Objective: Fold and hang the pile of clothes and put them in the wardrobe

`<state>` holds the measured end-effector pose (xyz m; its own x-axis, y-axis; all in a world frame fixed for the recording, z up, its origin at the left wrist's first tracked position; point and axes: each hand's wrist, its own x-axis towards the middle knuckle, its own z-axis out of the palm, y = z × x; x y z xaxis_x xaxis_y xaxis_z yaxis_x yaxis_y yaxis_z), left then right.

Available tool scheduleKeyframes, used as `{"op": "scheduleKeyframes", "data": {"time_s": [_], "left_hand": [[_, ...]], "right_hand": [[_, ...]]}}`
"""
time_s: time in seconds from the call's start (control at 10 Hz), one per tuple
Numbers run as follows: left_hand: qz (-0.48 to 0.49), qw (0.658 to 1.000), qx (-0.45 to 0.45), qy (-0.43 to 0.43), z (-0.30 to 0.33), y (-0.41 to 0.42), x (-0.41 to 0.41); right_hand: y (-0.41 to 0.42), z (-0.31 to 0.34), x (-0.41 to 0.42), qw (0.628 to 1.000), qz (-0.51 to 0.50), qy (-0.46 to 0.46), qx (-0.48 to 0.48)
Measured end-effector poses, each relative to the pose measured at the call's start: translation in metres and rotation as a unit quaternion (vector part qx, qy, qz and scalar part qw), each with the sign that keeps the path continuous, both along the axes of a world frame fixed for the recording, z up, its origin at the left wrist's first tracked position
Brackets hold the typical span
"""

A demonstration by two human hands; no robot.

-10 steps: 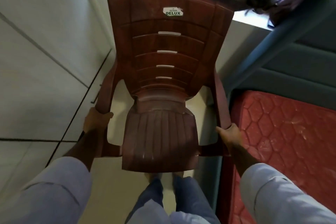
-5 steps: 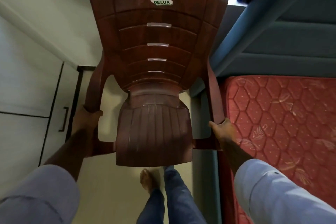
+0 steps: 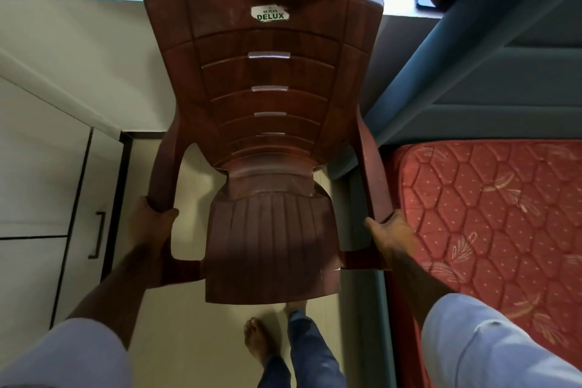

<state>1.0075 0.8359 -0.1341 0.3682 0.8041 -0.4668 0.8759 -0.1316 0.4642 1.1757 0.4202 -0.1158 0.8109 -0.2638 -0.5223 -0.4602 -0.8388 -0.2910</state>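
Chair carried nearer the wardrobe at left than a second ago; left hand and right hand grip its armrests; clothes untouched.

Pale tiled floor: bare foot planted on it, below and between the hands. Red quilted mattress lies on the blue bed frame, just right of the right hand (leaf pattern stitched in).
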Motion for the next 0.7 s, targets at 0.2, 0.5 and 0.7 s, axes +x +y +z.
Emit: {"op": "scheduleKeyframes", "data": {"time_s": [0.2,0.5,0.7], "left_hand": [[-0.034,0.999,0.005,-0.005,-0.005,0.015,0.009],[-0.21,0.977,0.03,0.026,-0.015,0.041,0.007],[-0.408,0.89,0.18,0.093,0.013,-0.02,-0.007]], "right_hand": [[0.007,-0.002,-0.007,0.999,0.03,-0.016,0.006],[0.014,-0.015,0.006,0.997,0.052,-0.029,0.053],[0.02,0.02,0.0,0.97,0.227,-0.081,-0.038]]}}
